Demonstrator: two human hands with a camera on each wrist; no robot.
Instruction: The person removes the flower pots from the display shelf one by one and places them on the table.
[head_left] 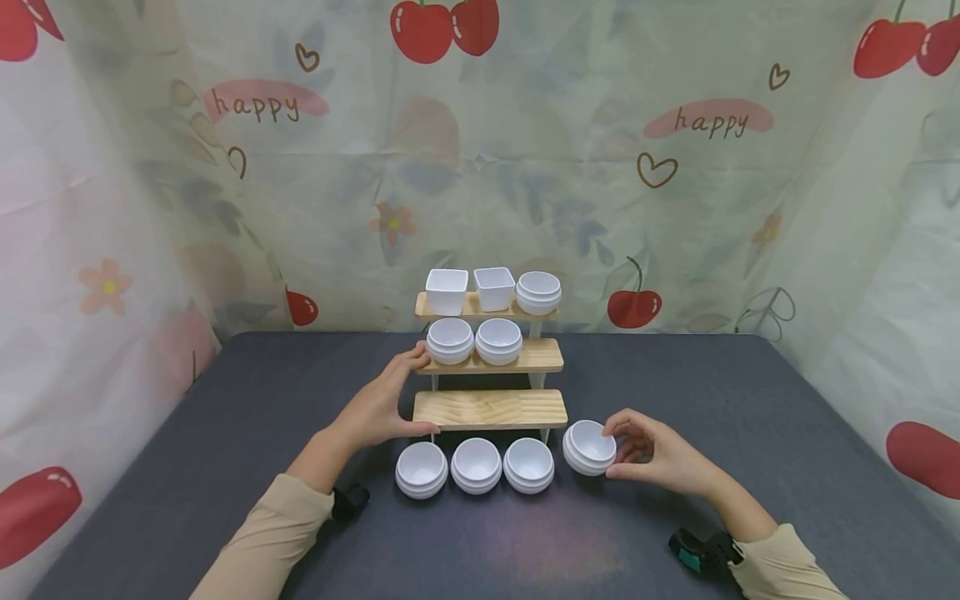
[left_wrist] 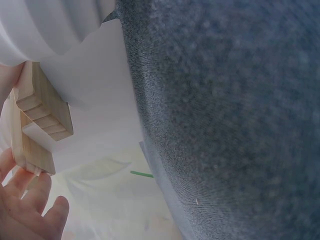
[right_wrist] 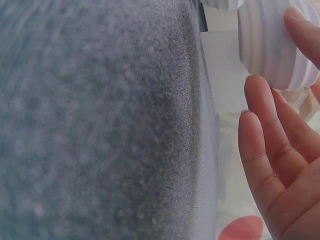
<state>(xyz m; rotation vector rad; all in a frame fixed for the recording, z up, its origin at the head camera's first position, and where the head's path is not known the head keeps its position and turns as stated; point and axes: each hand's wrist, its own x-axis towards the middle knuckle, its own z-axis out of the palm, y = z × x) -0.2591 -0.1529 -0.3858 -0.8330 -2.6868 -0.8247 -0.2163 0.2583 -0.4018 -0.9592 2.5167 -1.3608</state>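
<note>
A three-step wooden display stand (head_left: 491, 408) has pale planks on white supports. My left hand (head_left: 382, 406) holds its left side, thumb at the bottom plank and fingers at the middle one; the left wrist view shows fingers (left_wrist: 37, 192) against a plank end. My right hand (head_left: 652, 450) pinches a small white ribbed bowl (head_left: 588, 448) between thumb and fingers, slightly tilted, right of the stand's front. In the right wrist view this bowl (right_wrist: 275, 45) appears raised off the table. Three similar bowls, left (head_left: 422, 471), middle (head_left: 476, 467) and right (head_left: 528, 467), stand in a row before the stand.
On the top plank are two square white cups, one left (head_left: 447, 292) and one right (head_left: 494, 289), beside a round bowl (head_left: 538, 293). Two round bowls (head_left: 450, 342) sit on the middle plank. A dark cloth (head_left: 300, 367) covers the table; a printed curtain (head_left: 480, 183) hangs behind.
</note>
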